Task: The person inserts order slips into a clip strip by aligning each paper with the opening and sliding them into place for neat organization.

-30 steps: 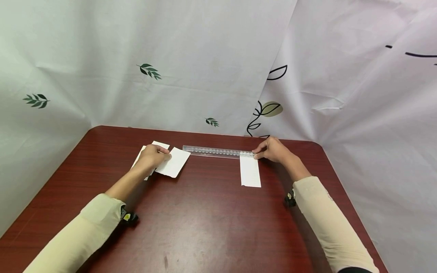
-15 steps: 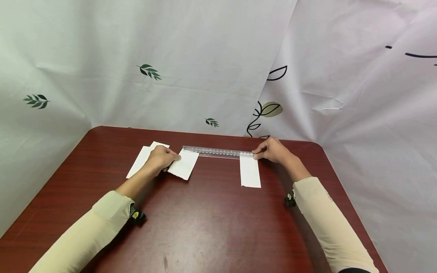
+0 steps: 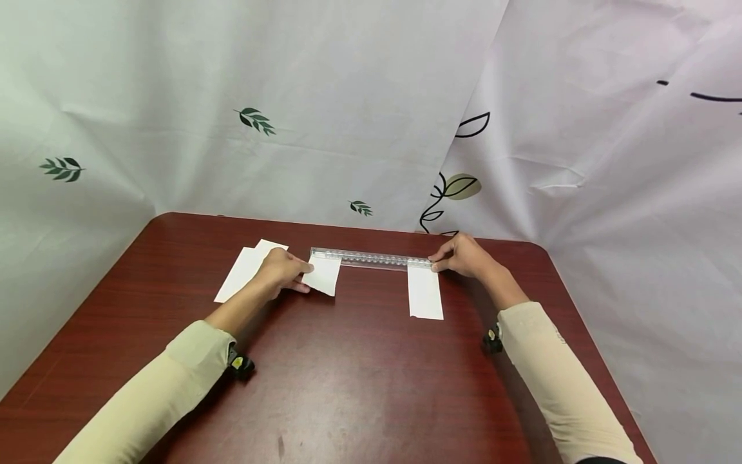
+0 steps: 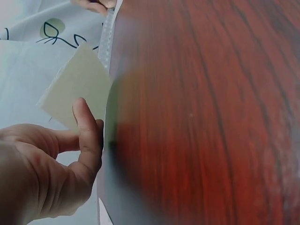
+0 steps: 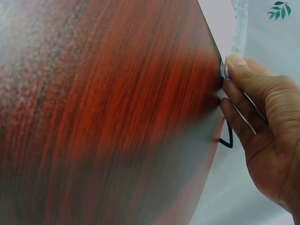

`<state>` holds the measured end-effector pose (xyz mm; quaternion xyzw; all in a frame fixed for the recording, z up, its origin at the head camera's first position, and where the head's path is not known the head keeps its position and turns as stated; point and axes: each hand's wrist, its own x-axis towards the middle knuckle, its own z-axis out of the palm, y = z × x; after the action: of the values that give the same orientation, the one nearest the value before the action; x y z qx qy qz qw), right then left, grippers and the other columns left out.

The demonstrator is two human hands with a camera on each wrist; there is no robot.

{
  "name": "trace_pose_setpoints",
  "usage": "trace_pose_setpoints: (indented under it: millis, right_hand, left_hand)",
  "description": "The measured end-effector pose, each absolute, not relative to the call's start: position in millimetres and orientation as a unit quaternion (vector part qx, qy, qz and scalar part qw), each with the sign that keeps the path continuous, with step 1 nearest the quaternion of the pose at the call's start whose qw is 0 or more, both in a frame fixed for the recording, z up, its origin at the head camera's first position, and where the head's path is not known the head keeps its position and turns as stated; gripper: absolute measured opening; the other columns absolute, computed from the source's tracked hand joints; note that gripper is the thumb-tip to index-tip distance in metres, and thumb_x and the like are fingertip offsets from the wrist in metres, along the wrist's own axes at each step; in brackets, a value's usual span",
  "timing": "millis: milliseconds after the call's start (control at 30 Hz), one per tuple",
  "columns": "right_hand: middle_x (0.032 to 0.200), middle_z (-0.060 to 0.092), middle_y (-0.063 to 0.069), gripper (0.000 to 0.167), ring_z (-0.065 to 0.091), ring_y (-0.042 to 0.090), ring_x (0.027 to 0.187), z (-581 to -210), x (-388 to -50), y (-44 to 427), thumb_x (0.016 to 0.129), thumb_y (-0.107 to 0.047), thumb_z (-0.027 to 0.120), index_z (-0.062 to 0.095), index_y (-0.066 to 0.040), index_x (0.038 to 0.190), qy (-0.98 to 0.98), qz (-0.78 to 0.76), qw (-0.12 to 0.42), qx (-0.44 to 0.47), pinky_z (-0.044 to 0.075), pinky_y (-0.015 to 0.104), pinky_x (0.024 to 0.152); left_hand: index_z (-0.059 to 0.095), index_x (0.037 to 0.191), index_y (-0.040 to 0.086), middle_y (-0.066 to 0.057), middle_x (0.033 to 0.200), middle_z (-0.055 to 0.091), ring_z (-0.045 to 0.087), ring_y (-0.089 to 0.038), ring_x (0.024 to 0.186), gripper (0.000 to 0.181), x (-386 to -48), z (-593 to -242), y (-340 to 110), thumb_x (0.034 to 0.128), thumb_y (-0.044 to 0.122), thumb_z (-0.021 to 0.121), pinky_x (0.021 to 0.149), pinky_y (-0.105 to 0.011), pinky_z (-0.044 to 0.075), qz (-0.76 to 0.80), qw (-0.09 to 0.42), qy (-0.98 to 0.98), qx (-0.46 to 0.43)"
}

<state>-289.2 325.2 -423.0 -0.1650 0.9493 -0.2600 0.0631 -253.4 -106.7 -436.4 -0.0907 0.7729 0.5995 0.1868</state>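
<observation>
My left hand (image 3: 281, 269) pinches the left edge of a white paper piece (image 3: 323, 273), whose top lies at the left end of a clear ruler (image 3: 373, 259). In the left wrist view that paper (image 4: 79, 86) tilts up off the table beside my left hand (image 4: 56, 164). My right hand (image 3: 466, 256) pinches the ruler's right end, where a second white strip (image 3: 425, 291) lies with its top at the ruler. The right wrist view has my right hand (image 5: 269, 117) with thumb and finger on the ruler's end.
More white paper pieces (image 3: 236, 276) lie overlapping left of my left hand, partly hidden by it. The dark red table (image 3: 371, 374) meets a pale cloth (image 3: 324, 116) with leaf prints along its back edge.
My left hand has moved right with its paper, from beside the ruler to its left end, uncovering the pieces behind it. The paper's near edge has lifted. My right hand and the ruler stay put.
</observation>
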Motion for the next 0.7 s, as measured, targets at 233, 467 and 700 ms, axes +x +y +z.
trace_pose_setpoints:
  millis: [233, 467, 700]
  right_hand:
    - [0.113, 0.088, 0.012, 0.017, 0.081, 0.036, 0.117, -423.2, -289.5, 325.6, 0.091, -0.014, 0.096, 0.092, -0.010, 0.107, 0.949, -0.263, 0.066, -0.161, 0.061, 0.055, 0.113]
    - [0.112, 0.088, 0.011, 0.017, 0.081, 0.035, 0.116, -422.6, -289.0, 325.4, 0.090, -0.014, 0.097, 0.092, -0.011, 0.106, 0.949, -0.264, 0.065, -0.159, 0.061, 0.055, 0.113]
    - [0.113, 0.088, 0.012, 0.018, 0.081, 0.035, 0.116, -422.9, -288.4, 325.6, 0.089, -0.014, 0.097, 0.092, -0.010, 0.106, 0.949, -0.265, 0.060, -0.161, 0.061, 0.055, 0.112]
  left_hand:
    - [0.062, 0.139, -0.025, -0.014, 0.106, 0.063, 0.071, -0.011, 0.071, 0.041, -254.2, -439.6, -99.8, 0.1092, 0.003, 0.068, 0.075, -0.031, 0.072, 0.611, 0.189, 0.764, -0.085]
    - [0.062, 0.137, -0.026, -0.011, 0.100, 0.060, 0.064, -0.011, 0.069, 0.041, -253.4, -441.7, -92.3, 0.1076, 0.002, 0.069, 0.071, -0.031, 0.071, 0.616, 0.184, 0.762, -0.076]
    - [0.064, 0.134, -0.025, -0.010, 0.094, 0.066, 0.066, -0.009, 0.066, 0.038, -253.4, -441.8, -82.7, 0.1071, 0.001, 0.069, 0.067, -0.031, 0.071, 0.614, 0.182, 0.765, -0.071]
